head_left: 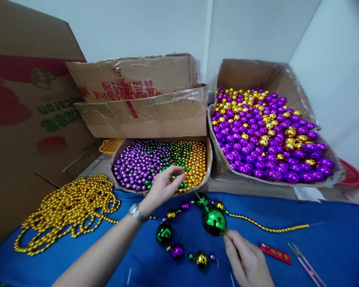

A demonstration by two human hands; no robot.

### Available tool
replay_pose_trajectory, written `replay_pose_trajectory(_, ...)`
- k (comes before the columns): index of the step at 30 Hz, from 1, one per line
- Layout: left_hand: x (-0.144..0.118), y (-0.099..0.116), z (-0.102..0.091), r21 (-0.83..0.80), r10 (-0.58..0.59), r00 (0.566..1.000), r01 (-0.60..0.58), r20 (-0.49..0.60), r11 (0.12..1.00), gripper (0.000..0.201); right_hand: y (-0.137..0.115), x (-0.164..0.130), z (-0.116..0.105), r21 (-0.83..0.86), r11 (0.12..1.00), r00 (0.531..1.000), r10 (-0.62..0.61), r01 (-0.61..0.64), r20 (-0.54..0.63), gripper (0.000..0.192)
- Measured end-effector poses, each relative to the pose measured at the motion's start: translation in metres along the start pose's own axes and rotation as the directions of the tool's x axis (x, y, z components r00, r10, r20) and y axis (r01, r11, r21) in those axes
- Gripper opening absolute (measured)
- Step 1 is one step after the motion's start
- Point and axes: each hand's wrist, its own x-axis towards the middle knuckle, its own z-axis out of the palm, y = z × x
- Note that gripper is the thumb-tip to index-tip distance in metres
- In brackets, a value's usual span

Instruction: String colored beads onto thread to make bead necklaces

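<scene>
Large green bead [214, 221], held over the blue surface [140, 255], is pinched at its lower edge by the right hand [247, 259]; a slackened grip could drop it. The left hand [164, 183] hovers at the carton [210, 157]; whether its grip holds anything, I cannot tell. Fumbling could scatter small beads [137, 163].

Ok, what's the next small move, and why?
Probably pick one of the small beads with the left hand, if it has none (I can't tell): it is over them, and the right hand holds the large green ball, a thin white rod projecting beyond it.
</scene>
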Motion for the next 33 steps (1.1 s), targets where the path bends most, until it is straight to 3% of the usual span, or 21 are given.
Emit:
replay_pose_trajectory(5,0.071,-0.038,0.017,0.257,-0.030,0.993,0.000,0.114,0.966,0.005,0.003,-0.003,0.000,0.005,1.000,1.000,0.002,-0.002,-0.018,0.020)
replay_pose_trajectory(10,0.086,-0.052,0.039,0.293,-0.066,0.980,0.008,0.188,0.956,0.012,0.008,-0.006,0.000,-0.001,0.999,0.998,0.054,-0.054,-0.030,0.020)
replay_pose_trajectory(14,0.082,-0.054,0.040,0.178,-0.058,0.983,0.026,0.173,0.984,0.012,0.012,-0.007,0.000,-0.021,0.998,0.998,0.054,-0.054,-0.017,0.018)
replay_pose_trajectory(18,0.073,-0.041,0.031,-0.057,-0.049,0.988,0.057,0.147,0.997,0.004,0.010,-0.005,0.000,-0.020,0.998,0.999,0.052,-0.052,-0.015,0.017)
replay_pose_trajectory(21,0.055,-0.021,0.025,-0.278,-0.043,0.987,0.085,0.152,0.957,0.025,0.008,-0.003,-0.001,-0.008,0.999,0.998,0.054,-0.054,-0.021,0.016)
replay_pose_trajectory(23,0.037,-0.008,0.023,-0.458,-0.056,0.984,0.129,0.168,0.879,0.032,0.006,-0.002,-0.002,-0.002,0.998,0.998,0.063,-0.063,-0.021,0.016)
replay_pose_trajectory(24,0.029,-0.001,0.023,-0.574,-0.082,0.979,0.177,0.187,0.799,0.032,0.005,-0.001,-0.002,-0.002,0.998,0.998,0.066,-0.066,-0.020,0.016)
replay_pose_trajectory(26,0.013,0.008,0.024,-0.774,-0.158,0.955,0.296,0.252,0.560,0.028,0.005,-0.001,-0.002,-0.012,0.998,0.998,0.059,-0.059,-0.020,0.016)
replay_pose_trajectory(28,0.002,0.014,0.026,-0.858,-0.213,0.924,0.376,0.318,0.349,0.024,0.006,-0.001,-0.002,-0.027,0.998,0.999,0.048,-0.049,-0.019,0.016)
replay_pose_trajectory(30,-0.004,0.017,0.027,-0.867,-0.228,0.914,0.395,0.336,0.304,0.022,0.006,-0.001,-0.001,-0.038,0.998,0.999,0.039,-0.040,-0.023,0.016)
replay_pose_trajectory(33,-0.008,0.017,0.030,-0.865,-0.214,0.917,0.391,0.337,0.314,0.021,0.007,-0.003,-0.001,-0.049,0.998,0.999,0.038,-0.039,-0.028,0.017)
